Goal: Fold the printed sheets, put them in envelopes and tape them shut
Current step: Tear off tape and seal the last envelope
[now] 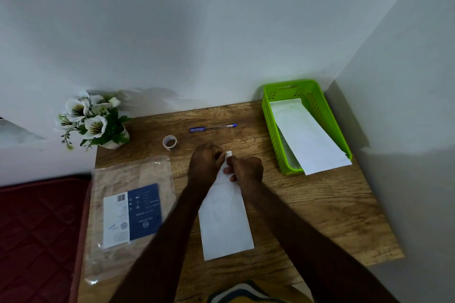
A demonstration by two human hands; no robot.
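A long white envelope (225, 219) lies lengthwise on the wooden table (307, 204), its far end under both hands. My left hand (205, 163) and my right hand (245, 170) meet at that far end, fingers curled, pinching the envelope's tip, where a small white bit (229, 153) shows between them. A roll of clear tape (170, 142) stands just left of my left hand. Whether a sheet is inside the envelope is hidden.
A green plastic basket (270, 130) at the back right holds white envelopes (310, 138) that stick out over its near rim. A blue pen (213, 127) lies behind the hands. A clear plastic packet with a blue label (133, 214) lies at the left, a flower pot (98, 123) at the back left.
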